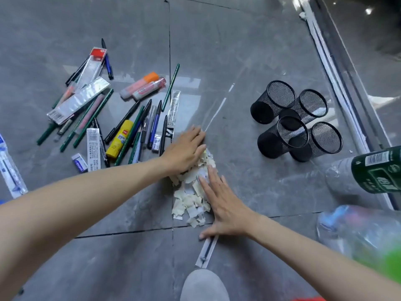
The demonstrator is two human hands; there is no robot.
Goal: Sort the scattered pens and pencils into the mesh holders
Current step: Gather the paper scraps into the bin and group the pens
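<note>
Left hand (186, 148): flat, palm down, fingers straight and together. It is released, grips nothing, and rests on the far end of the scrap pile (191, 198).

Right hand (223, 205): flat, palm down, fingers straight and slightly spread. It is also released and grips nothing. The fingers lie on the pile's right edge. The thumb points left, just beside the top of a wrapped refill (206, 250) lying on the near side of the pile.

The pile is torn pale paper on a grey tiled floor (217, 51).

Counts, placed from the pile:
- Holders (260, 111): 4, black mesh, clustered and touching, to the right of the pile and apart from it.
- Pens (155, 124) and pencils (171, 86): all loose on the floor to the left of the pile, none in a holder. The nearest pens lie just beside the left hand. At least five pencils are green; overlap makes an exact pen count uncertain.
- Highlighters (141, 84): 2, side by side, to the far left of the pile. One has an orange cap, the other a pink cap.
- Glue stick (119, 139): 1, yellow, left of the pile among the pens.
- Erasers (79, 162): 2, white, one at the near-left edge of the scatter and one close to the left hand.
- Flat packets (78, 101): 4 in the scatter, and 1 more at the far left frame edge.
- Bottles (373, 170): 2, to the right of the pile on the near side of the holders. One is green-labelled; the other is blurred.
</note>
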